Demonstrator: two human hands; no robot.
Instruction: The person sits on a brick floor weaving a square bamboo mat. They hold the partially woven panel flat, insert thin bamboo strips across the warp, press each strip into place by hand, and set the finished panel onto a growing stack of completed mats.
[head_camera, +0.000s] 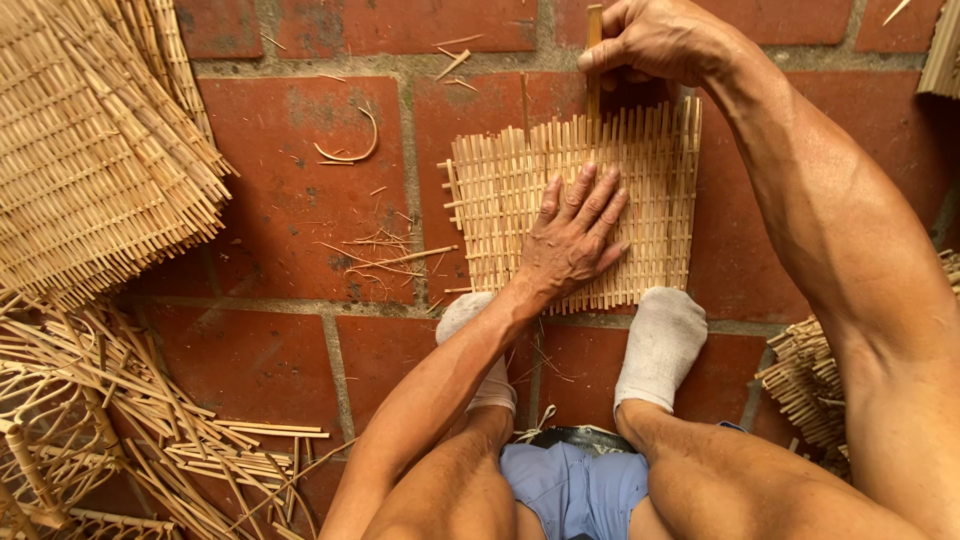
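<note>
Two hands share one small woven mat (570, 205) here. Our left hand (575, 235) lies open and flat on its middle, fingers spread, pinning it to the red brick floor (290, 200). Our right hand (655, 40) is closed just beyond the mat's far edge, thumb and fingers pinched on a thin cane strip (593, 70) that stands upright and runs down into the weave. Just behind the left hand, two white-socked feet (660, 345) rest against the mat's near edge, one partly hidden by the forearm.

Well off to the left of the left hand sits a stack of finished woven panels (95, 150), and nearer us on that side a tangle of loose cane strips (200, 440). To the right of the right arm we see another bundle of cane pieces (810, 385). Shavings and splinters (385, 255) litter the bricks between the stack and the mat.

What could go wrong, as we judge it: the strip is slender and gripped near its top, so a push off its line could bend or snap it — or force the neighbouring slats apart. If the flat palm eases off, the mat could slide or lift on the smooth brick. The mat's bristling cut ends lie close to the fingers, so a slip could bring a splinter.
</note>
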